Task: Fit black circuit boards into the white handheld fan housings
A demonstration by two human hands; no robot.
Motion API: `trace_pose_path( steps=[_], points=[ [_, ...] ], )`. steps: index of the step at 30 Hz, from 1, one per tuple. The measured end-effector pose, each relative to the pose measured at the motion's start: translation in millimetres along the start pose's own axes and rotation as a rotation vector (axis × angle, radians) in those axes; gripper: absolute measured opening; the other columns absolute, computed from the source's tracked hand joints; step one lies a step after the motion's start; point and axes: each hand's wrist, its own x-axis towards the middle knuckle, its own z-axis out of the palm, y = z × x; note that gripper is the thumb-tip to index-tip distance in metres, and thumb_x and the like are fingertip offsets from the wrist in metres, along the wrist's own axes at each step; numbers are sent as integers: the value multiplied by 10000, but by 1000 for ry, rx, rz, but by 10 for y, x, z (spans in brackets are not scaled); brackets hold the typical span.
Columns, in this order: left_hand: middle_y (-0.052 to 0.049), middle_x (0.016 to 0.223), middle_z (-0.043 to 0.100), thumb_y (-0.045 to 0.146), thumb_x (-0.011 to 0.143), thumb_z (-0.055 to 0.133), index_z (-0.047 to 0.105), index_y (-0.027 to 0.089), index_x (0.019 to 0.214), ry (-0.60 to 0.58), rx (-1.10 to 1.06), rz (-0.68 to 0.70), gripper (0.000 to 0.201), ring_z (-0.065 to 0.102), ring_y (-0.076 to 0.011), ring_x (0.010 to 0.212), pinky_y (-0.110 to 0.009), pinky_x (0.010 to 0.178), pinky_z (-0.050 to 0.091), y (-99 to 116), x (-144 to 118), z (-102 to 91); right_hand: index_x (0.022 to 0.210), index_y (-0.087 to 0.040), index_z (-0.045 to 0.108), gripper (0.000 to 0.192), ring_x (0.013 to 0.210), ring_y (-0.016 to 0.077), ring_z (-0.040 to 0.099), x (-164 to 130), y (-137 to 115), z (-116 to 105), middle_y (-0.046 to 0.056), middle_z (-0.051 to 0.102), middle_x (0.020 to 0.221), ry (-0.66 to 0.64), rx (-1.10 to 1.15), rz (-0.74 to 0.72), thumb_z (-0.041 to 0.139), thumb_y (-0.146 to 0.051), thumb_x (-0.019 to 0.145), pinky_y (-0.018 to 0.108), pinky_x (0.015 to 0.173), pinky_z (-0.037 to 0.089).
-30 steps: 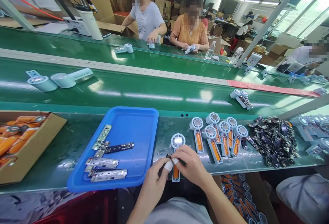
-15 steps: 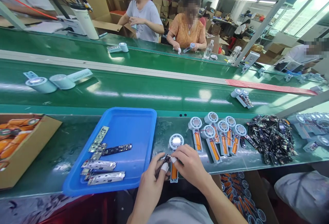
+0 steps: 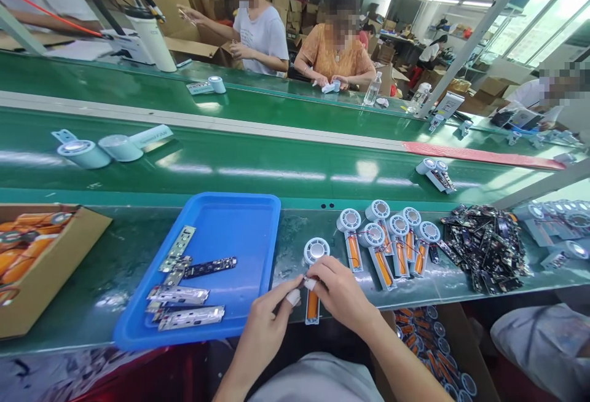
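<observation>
I see both hands meeting over a small handheld fan unit (image 3: 314,279) lying on the green worktop (image 3: 115,279). Its long axis runs away from me, round head far, orange strip near. My right hand (image 3: 338,294) covers its middle; my left hand (image 3: 270,322) approaches from the left. Both sets of fingers pinch together at its left edge, just right of the blue tray (image 3: 258,205).

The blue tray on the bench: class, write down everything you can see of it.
The blue tray is a shallow rectangular tray, plastic by its look, with a raised rim and rounded corners. It lies flat on the green bench, its near edge at the bench's front edge, between a cardboard box and the person's left hand. Its far half is bare; the near left part holds several silvery strips and one dark circuit board. Neither hand touches it.
</observation>
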Motion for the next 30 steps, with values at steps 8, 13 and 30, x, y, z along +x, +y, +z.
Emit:
trace_pose_path(
  steps=[8,13,30],
  points=[
    [-60,883,789,380,914,505,776,215,1074,-127,-66,-30,356,726,-203,735,-308,687,617,86,90,-77,944,-199,696,124,869,185,622,29,59,-16,46,669,913,-38,143,-15,594,-129,952,294,772,521],
    [-68,1115,783,351,914,491,701,245,1214,-188,11,-41,381,708,-258,1115,-371,937,570,97,71,-101,1102,-213,670,186,991,188,633,-38,13,-220,60,674,1059,-68,178,34,560,-133,975,317,883,531],
    [1,662,685,274,912,388,615,201,1292,-123,56,-77,449,647,-188,554,-314,644,562,74,27,-4,1096,-238,701,250,973,175,678,-211,183,-23,77,715,1070,59,137,-137,500,-125,998,302,849,570]
  ],
)
